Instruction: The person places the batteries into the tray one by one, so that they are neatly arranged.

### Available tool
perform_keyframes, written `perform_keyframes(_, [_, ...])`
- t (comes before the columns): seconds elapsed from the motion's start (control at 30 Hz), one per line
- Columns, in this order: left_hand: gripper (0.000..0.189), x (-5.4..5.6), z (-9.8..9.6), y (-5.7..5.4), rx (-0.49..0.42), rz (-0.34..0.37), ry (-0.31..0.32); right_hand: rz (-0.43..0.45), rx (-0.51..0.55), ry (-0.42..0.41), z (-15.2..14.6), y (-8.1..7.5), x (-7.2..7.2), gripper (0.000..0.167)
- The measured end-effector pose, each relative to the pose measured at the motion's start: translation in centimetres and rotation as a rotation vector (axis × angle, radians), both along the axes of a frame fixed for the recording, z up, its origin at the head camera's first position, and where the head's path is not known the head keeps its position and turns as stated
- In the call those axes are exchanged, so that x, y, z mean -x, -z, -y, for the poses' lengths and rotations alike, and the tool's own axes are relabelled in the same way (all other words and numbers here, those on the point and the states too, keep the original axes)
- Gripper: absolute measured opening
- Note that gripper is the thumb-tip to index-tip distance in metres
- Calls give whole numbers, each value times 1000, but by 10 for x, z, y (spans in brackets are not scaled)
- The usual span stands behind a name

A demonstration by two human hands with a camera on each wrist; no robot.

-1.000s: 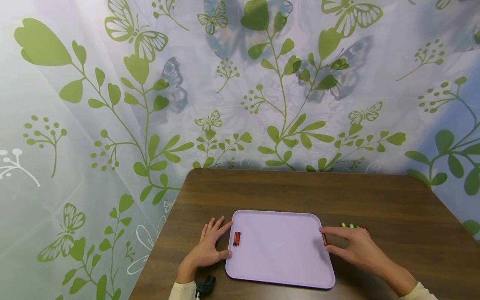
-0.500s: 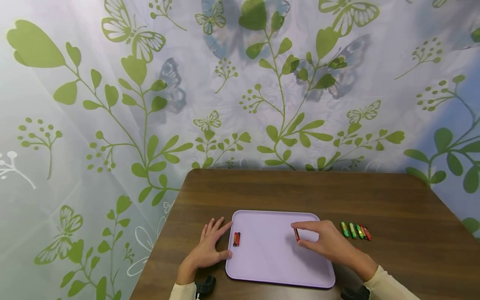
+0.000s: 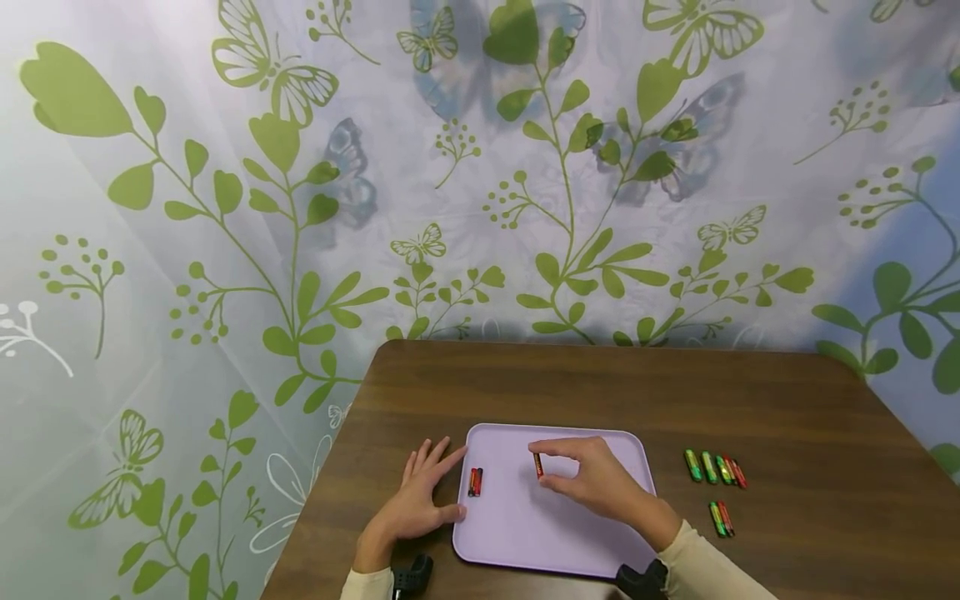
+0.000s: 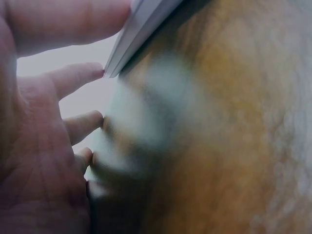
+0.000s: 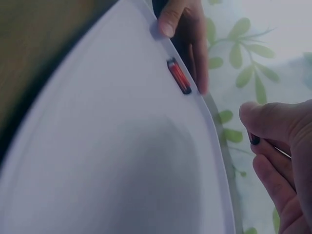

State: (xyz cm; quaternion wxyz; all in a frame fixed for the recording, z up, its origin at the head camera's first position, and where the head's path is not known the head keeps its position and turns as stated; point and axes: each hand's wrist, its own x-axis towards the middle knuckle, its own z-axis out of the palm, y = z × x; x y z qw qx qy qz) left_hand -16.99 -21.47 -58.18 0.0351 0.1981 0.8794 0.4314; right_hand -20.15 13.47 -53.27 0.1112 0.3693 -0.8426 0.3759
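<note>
The left hand is spread wide and grips nothing; its thumb and index finger reach the left rim of the purple tray, and the left wrist view shows a fingertip at the edge. Its palm faces down, the other fingers fan away from the person, and the forearm comes in from below in a cream sleeve, with a black device at the wrist. Just to the right of this hand, inside the rim, a pair of red-and-black batteries lies side by side.

Farther right, the right hand pinches a single battery narrowly between thumb and index fingertips, above the tray. The hand points toward the left one, its forearm slanting in from the lower right, another black device at that wrist. To the right of this hand, on the brown wooden table, lie a row of green and red batteries and, nearer the person, a green-and-red pair. Beyond both hands hangs a pale cloth printed with green leaves and butterflies.
</note>
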Motion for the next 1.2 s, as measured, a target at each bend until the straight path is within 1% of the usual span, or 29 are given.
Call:
perform_keyframes(0.07, [88, 2, 0, 5, 7, -1, -12, 20, 16, -16, 8, 3, 1, 46])
perform_keyframes(0.2, [88, 3, 0, 6, -14, -25, 8, 46, 41, -38, 25, 9, 5, 45])
perform_keyframes(0.43, [88, 5, 3, 10, 14, -46, 24, 71, 65, -71, 50, 16, 4, 46])
perform_keyframes(0.53, [87, 5, 4, 9, -9, -56, 26, 69, 51, -77, 59, 20, 4, 46])
perform_keyframes(0.7, [88, 6, 3, 14, 10, -47, -7, 42, 2, -77, 70, 29, 4, 45])
perform_keyframes(0.8, [90, 3, 0, 1, 48, 1, -12, 5, -13, -76, 75, 34, 4, 45])
perform_keyframes(0.93, [91, 2, -2, -6, 32, 12, 10, -21, -15, -58, 81, 38, 3, 45])
perform_keyframes(1.03, [89, 5, 1, 7, -10, -32, 17, -25, -23, -46, 85, 41, 3, 45])
perform_keyframes(1.1, [88, 6, 2, 12, -3, -40, 9, -44, -30, -40, 87, 42, 2, 45])
perform_keyframes(1.17, [88, 7, 2, 13, 12, -40, -2, -63, -37, -36, 89, 42, 2, 46])
perform_keyframes(1.2, [87, 7, 2, 11, 8, -40, -1, -73, -42, -33, 89, 42, 2, 46])
